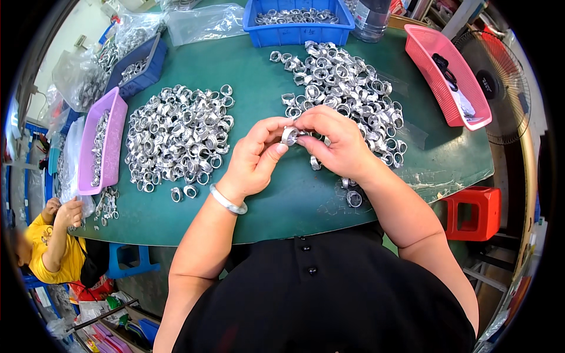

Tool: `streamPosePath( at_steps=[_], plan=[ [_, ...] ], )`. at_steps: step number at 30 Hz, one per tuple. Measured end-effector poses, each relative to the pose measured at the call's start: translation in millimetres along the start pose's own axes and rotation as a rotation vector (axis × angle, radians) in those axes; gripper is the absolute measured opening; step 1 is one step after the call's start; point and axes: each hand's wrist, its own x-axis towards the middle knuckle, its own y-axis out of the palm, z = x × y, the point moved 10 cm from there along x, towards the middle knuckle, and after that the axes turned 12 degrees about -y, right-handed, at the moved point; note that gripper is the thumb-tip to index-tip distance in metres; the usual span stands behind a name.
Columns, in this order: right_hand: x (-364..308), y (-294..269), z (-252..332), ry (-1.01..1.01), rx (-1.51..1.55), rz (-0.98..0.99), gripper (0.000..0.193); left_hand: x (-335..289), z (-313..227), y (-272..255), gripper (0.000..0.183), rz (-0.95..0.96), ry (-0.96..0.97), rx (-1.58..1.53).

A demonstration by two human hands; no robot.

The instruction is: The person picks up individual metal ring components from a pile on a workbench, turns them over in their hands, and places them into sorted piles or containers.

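Note:
A silver metal ring [289, 136] with a small projecting part is held up over the middle of the table. My left hand [253, 159], with a pale bangle at its wrist, pinches the ring between thumb and fingers. From the other side, the thumb and fingers of my right hand [341, 144] close on the small part at the ring's edge; exactly what they grip is partly hidden. A heap of similar rings [335, 82] lies beyond and beside my right hand. To the left of my left hand spreads another heap of rings [176, 135].
The green table [265, 217] carries a blue bin [294, 36] of rings at the back, a pink basket [438, 76] at right, and a lilac tray [112, 141] at left. A fan [491, 82] and red stool [474, 213] stand right. Another person [56, 250] works at left.

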Motion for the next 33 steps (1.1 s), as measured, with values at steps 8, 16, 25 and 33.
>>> streamPosePath(
  at_steps=[8, 16, 25, 33],
  plan=[
    [2, -4, 4, -0.018, -0.009, -0.032, 0.016, 3, 9, -1, 0.037, 0.057, -0.060, -0.125],
    [3, -5, 6, -0.032, -0.021, -0.039, 0.014, 4, 14, -1, 0.040, 0.078, -0.087, -0.220],
    [0, -4, 4, -0.022, -0.018, -0.040, 0.013, 4, 14, 0, 0.037, 0.091, -0.091, -0.258],
    [1, -4, 3, -0.025, -0.007, -0.035, 0.010, 4, 16, 1, 0.035, 0.102, -0.097, -0.307]
  ],
)
